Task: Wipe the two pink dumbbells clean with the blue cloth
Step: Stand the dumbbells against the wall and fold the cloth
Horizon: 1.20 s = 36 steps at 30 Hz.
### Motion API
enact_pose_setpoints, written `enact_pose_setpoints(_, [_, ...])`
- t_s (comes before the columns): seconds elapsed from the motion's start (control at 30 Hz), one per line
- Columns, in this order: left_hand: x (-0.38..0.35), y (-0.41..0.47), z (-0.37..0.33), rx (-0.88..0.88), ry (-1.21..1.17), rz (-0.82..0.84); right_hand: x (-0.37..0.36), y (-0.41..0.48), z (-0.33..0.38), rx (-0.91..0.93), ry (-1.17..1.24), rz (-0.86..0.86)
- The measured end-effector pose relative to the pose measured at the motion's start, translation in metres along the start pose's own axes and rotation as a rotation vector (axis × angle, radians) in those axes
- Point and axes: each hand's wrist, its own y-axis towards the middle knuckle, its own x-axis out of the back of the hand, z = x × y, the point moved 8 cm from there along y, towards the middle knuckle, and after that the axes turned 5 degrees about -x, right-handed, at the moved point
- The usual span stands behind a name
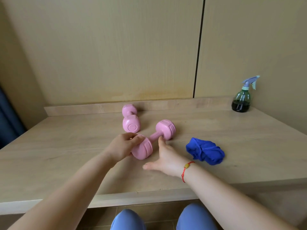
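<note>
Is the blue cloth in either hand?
No, the blue cloth lies crumpled on the table, clear of the left hand and right hand.

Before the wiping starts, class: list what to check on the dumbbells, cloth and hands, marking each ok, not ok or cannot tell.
1. Near dumbbell steadied: ok, the left hand grips its near head.
2. Cloth in hand: not ok, it lies bunched on the table, untouched.
3. Right hand free for the cloth: ok, open, holding nothing.
4. Far dumbbell out of the way: ok, it lies apart, farther back.
5. Dirt on the dumbbells: cannot tell.
</note>
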Motion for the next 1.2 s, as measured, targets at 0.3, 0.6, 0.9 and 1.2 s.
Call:
enact_pose_setpoints(0.3, [-0.018,0.008,-0.006,-0.092,0.180,0.163,0.004,0.036,-0.011,0.011,0.068,-0.002])
enact_pose_setpoints(0.6, [-0.012,0.030,-0.020,-0.130,0.215,0.070,0.038,0.064,-0.023,0.026,0.126,-0.017])
enact_pose_setpoints(0.9, [0.055,0.072,0.003,-0.148,0.511,-0.386,0.062,0.099,-0.015,0.100,-0.017,-0.006])
enact_pose_setpoints(1.2, [0.050,0.116,0.033,-0.095,0.362,-0.136,0.064,0.162,-0.008,0.127,0.057,0.074])
